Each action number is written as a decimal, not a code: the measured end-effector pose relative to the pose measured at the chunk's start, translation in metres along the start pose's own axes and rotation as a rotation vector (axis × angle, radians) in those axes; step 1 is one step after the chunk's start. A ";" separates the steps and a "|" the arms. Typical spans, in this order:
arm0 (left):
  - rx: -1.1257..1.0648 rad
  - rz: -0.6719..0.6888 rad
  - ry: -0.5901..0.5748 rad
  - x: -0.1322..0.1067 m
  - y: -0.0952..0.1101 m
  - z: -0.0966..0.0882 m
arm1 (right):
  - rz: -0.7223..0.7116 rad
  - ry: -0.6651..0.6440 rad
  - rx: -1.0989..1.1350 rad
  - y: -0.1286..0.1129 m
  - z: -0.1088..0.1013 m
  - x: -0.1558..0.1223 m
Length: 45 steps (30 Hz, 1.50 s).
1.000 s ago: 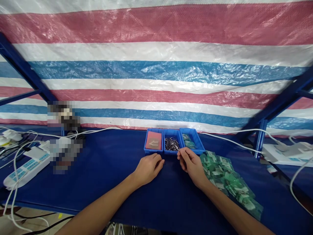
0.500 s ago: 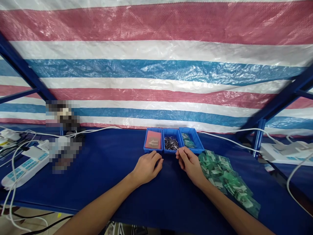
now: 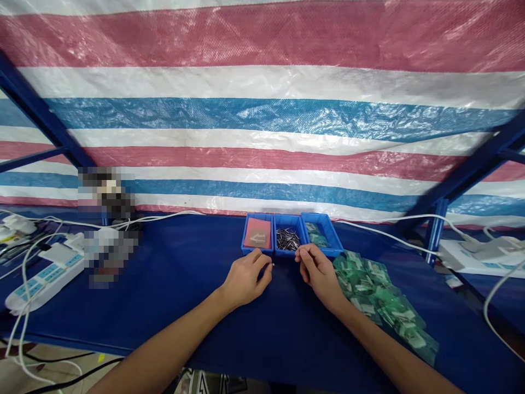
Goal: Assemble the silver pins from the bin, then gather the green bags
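Observation:
My left hand is closed in a pinch in front of the left bin. A tiny pale piece shows at its fingertips, too small to name. That bin holds a pink sheet with a few whitish pieces on it. My right hand is also pinched, at the front edge of the middle bin; anything between its fingers is hidden. Dark, thin metal pieces like screws or nails fill the middle bin. Small green bags lie in the right bin.
A heap of green plastic bags with pale contents spreads beside my right forearm on the blue table. Power strips with white cables lie at the left, another at the right. A striped sheet hangs behind.
The tiny pale piece now shows at my left fingertips, where it was not visible before. Both hands have stayed almost in place; the view has shifted slightly.

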<state>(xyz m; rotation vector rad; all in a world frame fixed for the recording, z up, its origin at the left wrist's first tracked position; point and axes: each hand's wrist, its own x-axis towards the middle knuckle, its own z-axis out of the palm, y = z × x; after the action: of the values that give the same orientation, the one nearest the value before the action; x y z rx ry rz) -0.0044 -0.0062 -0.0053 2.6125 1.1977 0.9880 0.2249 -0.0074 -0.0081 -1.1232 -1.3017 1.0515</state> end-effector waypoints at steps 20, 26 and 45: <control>-0.033 0.092 -0.221 0.002 -0.001 0.001 | 0.075 0.036 0.118 -0.002 0.003 -0.003; -0.044 0.091 -0.234 0.004 0.000 0.000 | 0.180 0.066 0.333 -0.003 0.000 -0.001; -0.073 0.062 -0.240 0.000 0.001 -0.002 | 0.349 -0.056 0.466 -0.020 0.001 -0.011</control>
<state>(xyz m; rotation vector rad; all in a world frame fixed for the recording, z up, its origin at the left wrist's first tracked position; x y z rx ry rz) -0.0050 -0.0072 -0.0038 2.6330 1.0104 0.6877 0.2225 -0.0212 0.0097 -0.9801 -0.8489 1.5599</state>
